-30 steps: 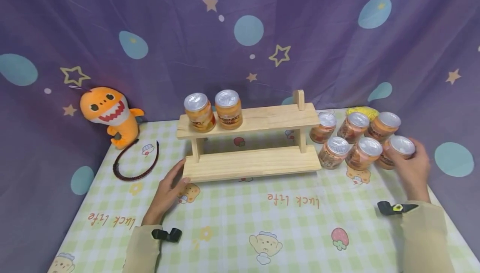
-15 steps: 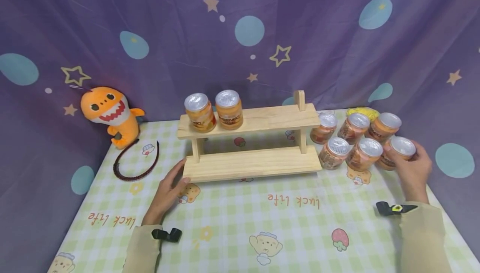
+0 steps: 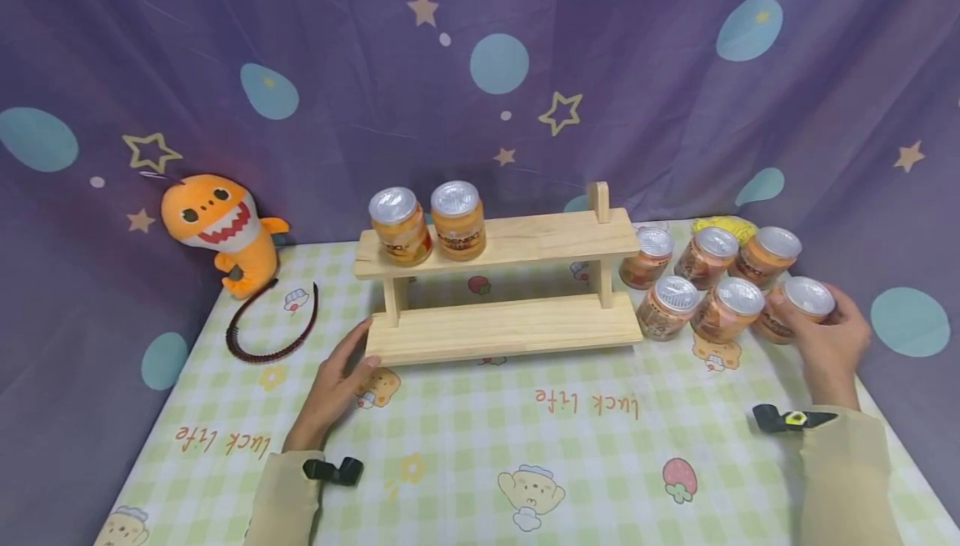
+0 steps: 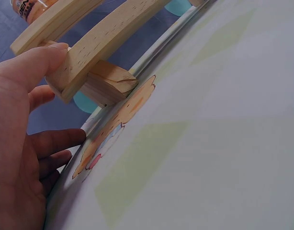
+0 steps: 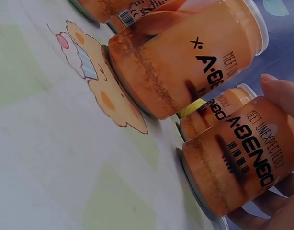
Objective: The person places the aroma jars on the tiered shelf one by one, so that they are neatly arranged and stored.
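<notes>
Gripping the orange foil-lidded jar [image 3: 801,306] near the table's right edge, the right hand [image 3: 825,342] readies a lift; the left hand [image 3: 337,379], fingers straight, steadies the two-tier wooden rack [image 3: 502,279].

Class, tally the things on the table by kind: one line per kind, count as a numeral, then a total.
Jars on the wooden rack: 2
Jars on the tablecloth: 6, one gripped by the right hand
Wooden rack: 1
Shark plush toy: 1
Headband: 1
Total: 11
</notes>
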### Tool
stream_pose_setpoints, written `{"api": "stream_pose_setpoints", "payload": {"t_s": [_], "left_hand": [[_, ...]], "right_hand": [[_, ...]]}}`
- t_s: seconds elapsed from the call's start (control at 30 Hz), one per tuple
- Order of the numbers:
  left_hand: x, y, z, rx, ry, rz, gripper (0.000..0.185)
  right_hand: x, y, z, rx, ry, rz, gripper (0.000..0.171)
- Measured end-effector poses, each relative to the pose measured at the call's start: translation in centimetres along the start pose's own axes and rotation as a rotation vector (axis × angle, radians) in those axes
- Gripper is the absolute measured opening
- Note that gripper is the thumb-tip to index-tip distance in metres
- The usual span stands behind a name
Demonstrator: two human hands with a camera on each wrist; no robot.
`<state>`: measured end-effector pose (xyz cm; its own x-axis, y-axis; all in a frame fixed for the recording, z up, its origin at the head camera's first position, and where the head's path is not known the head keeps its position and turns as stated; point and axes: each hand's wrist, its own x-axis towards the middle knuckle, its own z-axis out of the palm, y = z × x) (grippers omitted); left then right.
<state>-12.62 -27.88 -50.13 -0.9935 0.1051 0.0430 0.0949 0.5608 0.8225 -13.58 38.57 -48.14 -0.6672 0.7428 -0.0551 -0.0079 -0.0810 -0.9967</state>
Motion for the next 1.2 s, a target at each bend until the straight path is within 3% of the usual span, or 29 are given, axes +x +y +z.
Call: {"api": "stream_pose_setpoints", "payload": {"t_s": [0.4, 0.9, 1.2], "left_hand": [[0.0, -0.1, 0.1, -0.001, 0.000, -0.012, 0.063], [0.0, 0.0, 0.0, -0.001, -0.002, -0.003, 0.063], [0.0, -0.1, 0.1, -0.003, -0.004, -0.009, 0.063]], "right_hand": [[-0.5, -0.8, -0.3, 0.051, 0.023, -0.003, 0.049], [-1.0, -3.5, -0.3, 0.051, 0.028, -0.023, 0.050], [-1.7, -5.0, -0.1, 0.111, 0.017, -0.108, 0.047]]}}
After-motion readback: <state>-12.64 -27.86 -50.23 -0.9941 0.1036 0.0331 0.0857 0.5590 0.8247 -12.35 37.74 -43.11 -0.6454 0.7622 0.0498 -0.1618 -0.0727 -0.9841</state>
